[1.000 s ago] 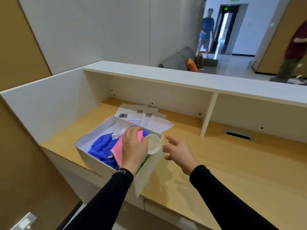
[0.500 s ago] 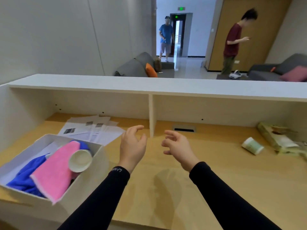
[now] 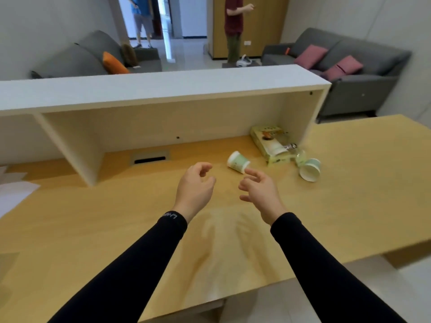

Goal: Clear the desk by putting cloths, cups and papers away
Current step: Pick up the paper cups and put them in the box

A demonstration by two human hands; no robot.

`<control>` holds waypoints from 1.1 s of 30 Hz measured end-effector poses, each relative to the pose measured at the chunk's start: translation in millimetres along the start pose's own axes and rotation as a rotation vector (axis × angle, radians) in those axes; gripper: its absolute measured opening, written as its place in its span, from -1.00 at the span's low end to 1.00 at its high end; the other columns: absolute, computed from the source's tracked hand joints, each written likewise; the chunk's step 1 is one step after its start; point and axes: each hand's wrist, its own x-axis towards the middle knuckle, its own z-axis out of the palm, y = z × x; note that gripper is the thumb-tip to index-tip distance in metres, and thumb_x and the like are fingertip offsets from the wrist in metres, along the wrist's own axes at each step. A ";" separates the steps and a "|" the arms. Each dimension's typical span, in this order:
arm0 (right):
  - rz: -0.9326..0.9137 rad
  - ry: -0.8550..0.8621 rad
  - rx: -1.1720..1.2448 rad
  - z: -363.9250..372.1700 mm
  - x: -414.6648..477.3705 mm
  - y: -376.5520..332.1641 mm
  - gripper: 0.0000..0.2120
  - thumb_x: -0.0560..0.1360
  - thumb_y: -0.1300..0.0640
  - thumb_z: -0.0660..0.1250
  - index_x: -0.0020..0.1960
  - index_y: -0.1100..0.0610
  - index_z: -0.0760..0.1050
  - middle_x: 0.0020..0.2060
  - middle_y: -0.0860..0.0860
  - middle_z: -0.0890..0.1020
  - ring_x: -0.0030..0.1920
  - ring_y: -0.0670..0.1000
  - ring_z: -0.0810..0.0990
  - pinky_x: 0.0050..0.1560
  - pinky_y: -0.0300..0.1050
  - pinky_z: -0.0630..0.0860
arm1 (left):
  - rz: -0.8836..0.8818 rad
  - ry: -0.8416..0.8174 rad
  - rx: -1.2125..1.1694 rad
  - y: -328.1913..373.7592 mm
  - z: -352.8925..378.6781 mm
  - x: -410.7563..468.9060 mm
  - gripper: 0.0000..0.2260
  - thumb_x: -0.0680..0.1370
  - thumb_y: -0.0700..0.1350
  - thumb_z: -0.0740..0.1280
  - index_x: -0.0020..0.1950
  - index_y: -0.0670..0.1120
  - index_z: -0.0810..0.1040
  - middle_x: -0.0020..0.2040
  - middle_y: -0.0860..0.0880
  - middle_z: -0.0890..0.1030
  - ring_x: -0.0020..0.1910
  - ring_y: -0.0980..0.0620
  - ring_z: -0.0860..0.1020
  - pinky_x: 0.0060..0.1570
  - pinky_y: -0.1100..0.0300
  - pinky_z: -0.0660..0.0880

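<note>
Two pale green paper cups lie on their sides on the wooden desk (image 3: 116, 224): one cup (image 3: 238, 162) just beyond my right fingertips, a second cup (image 3: 310, 170) farther right with its mouth toward me. My left hand (image 3: 196, 190) and my right hand (image 3: 258, 191) hover side by side over the desk, fingers loosely curled and apart, holding nothing. White papers (image 3: 14, 190) show at the far left edge. The white box with the cloths is out of view.
A green-yellow packet (image 3: 268, 142) and a small clear bottle (image 3: 299, 156) lie near the second cup. A white hutch shelf (image 3: 151, 89) with a vertical divider (image 3: 70, 145) runs along the back. Two persons stand beyond by grey sofas.
My left hand let go of the pink cloth and cup in the white box. The view swung right; the box left the frame and both hands moved toward the fallen cups.
</note>
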 end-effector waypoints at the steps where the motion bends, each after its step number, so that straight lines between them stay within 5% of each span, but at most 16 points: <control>1: 0.019 0.020 0.005 -8.8 6.1 4.1 -0.58 0.50 0.27 0.22 0.35 0.14 0.38 0.18 0.12 0.50 0.03 0.04 0.55 0.04 -0.01 0.57 | 0.001 -0.032 0.017 1.3 12.0 4.7 -0.73 0.55 -0.14 0.24 0.25 -0.04 0.49 0.16 0.03 0.53 0.12 0.12 0.44 0.09 0.23 0.36; 14: 0.201 0.171 0.074 -11.8 116.8 27.3 -0.66 0.54 0.28 0.13 0.28 0.15 0.43 -0.12 0.01 0.51 -0.08 0.01 0.54 -0.12 -0.07 0.57 | -0.179 -0.235 0.018 -31.3 87.4 125.4 -0.67 0.54 -0.12 0.25 0.31 -0.03 0.45 0.30 -0.09 0.48 0.19 0.00 0.48 0.06 0.15 0.42; 17: 0.258 0.186 0.073 -1.7 142.4 31.8 -0.66 0.56 0.27 0.11 0.31 0.17 0.42 -0.06 0.01 0.52 -0.05 0.02 0.56 -0.03 -0.01 0.59 | -0.230 -0.294 0.011 -44.8 100.8 151.6 -0.66 0.53 -0.13 0.25 0.31 -0.04 0.43 0.27 -0.07 0.46 -0.02 0.02 0.52 -0.09 0.16 0.43; 22: 0.278 0.190 0.054 14.8 170.4 37.6 -0.59 0.54 0.26 0.16 0.39 0.19 0.34 0.03 0.03 0.52 -0.12 -0.03 0.53 0.17 0.05 0.50 | -0.257 -0.349 -0.011 -61.6 120.8 178.9 -0.68 0.51 -0.15 0.27 0.27 -0.06 0.45 0.29 0.00 0.44 0.11 0.02 0.49 0.11 0.10 0.45; 24: 0.280 0.194 0.072 19.8 178.4 37.1 -0.61 0.54 0.24 0.18 0.36 0.20 0.37 -0.10 -0.02 0.56 -0.04 0.01 0.58 0.25 0.11 0.48 | -0.270 -0.369 -0.048 -66.0 127.0 183.5 -0.69 0.51 -0.15 0.27 0.26 -0.04 0.45 0.22 0.03 0.48 0.04 0.04 0.52 -0.01 0.18 0.45; 26: 0.277 0.205 0.102 22.6 183.7 36.1 -0.64 0.54 0.23 0.18 0.32 0.20 0.39 -0.20 -0.04 0.55 0.02 0.01 0.58 0.12 0.06 0.52 | -0.275 -0.368 -0.075 -69.2 131.3 185.0 -0.70 0.52 -0.16 0.27 0.26 -0.04 0.47 0.15 0.04 0.51 -0.07 0.10 0.50 -0.10 0.26 0.37; 29: 0.251 0.267 0.104 23.7 186.3 33.4 -0.67 0.53 0.26 0.16 0.28 0.21 0.42 -0.23 -0.02 0.56 -0.22 0.01 0.56 -0.20 -0.12 0.47 | -0.283 -0.312 -0.115 -71.8 131.1 184.8 -0.72 0.53 -0.19 0.25 0.24 -0.06 0.49 0.16 -0.01 0.55 -0.12 0.11 0.48 -0.10 0.27 0.35; 33: 0.208 0.233 0.093 25.7 177.4 26.0 -0.66 0.53 0.26 0.16 0.29 0.20 0.43 -0.06 0.07 0.60 -0.05 0.03 0.56 -0.18 -0.15 0.49 | -0.306 -0.227 -0.182 -65.6 115.6 180.5 -0.72 0.53 -0.23 0.19 0.22 -0.07 0.47 0.09 0.00 0.55 -0.15 0.11 0.51 -0.18 0.24 0.41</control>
